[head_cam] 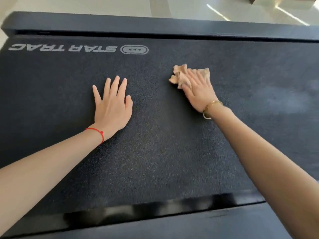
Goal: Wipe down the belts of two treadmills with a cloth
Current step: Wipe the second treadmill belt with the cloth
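cloth (181, 75): soft, light, crumpled under the right hand (200, 94) fingers, which lie straight, pressing it on the belt (164, 144).
left hand (112, 107): flat, fingers spread, holds nothing.
hold: press from above; bunches easily.

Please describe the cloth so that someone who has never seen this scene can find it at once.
Find the wide black treadmill belt with white lettering at its far left. On its right half, the right hand presses flat on the cloth. It is a small, crumpled, beige rag, the only light, soft thing on the belt.
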